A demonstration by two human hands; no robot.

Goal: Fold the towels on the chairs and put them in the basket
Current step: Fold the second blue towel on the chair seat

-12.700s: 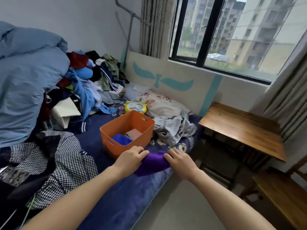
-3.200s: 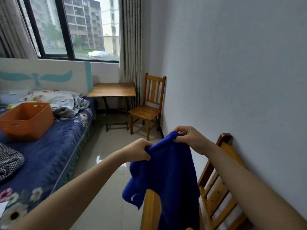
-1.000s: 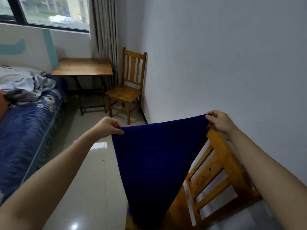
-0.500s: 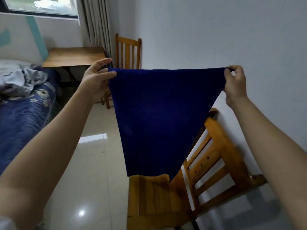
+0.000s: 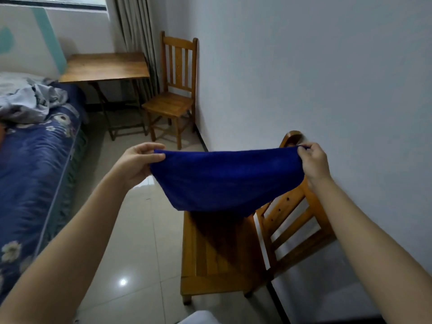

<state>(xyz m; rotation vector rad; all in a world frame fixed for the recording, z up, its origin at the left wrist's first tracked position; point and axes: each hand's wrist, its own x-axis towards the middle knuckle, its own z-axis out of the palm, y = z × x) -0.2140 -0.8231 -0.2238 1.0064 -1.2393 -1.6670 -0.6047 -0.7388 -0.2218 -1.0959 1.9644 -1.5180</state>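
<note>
A dark blue towel (image 5: 224,178) hangs stretched between my hands, above the seat of the near wooden chair (image 5: 217,253). My left hand (image 5: 138,162) pinches its left top corner. At the right top corner my right hand (image 5: 312,160) pinches the cloth, close to the chair's backrest. The towel sags in a shallow curve and its lower edge hangs just over the seat. The basket is out of view.
A second wooden chair (image 5: 173,94) stands against the white wall further back, beside a small wooden table (image 5: 105,66). The bed with a blue flowered cover (image 5: 30,164) and rumpled grey cloth runs along the left. Tiled floor (image 5: 140,230) lies between bed and chairs.
Both hands have come down with the towel from head height to just above the near chair. The cloth now looks shorter and sags instead of hanging in a long point.
</note>
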